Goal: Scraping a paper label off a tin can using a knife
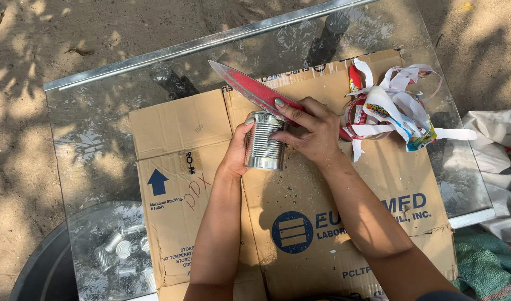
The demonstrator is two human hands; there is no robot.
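A bare, ribbed, silver metal can (264,142) without a label stands upright near the middle of the flattened brown cardboard box (300,223), which lies over the glass-topped counter (94,139) and protects the glass from the blade. The left hand (237,153) wraps around the left side of the can, thumb near the rim, so the can does not turn or slide. The right hand (311,131) is clenched on the handle of a long knife with a red blade (255,89), and its index finger lies along the blade to press it; the blade passes just behind the top rim of the can and points up-left from it. Whether the edge touches the rim, I cannot tell.

To the right of the can, well apart, lies a heap of torn white and coloured paper label strips (395,108). Below-left of the can, a round dark tub (38,273) under the glass holds more bare silver cans (119,251).
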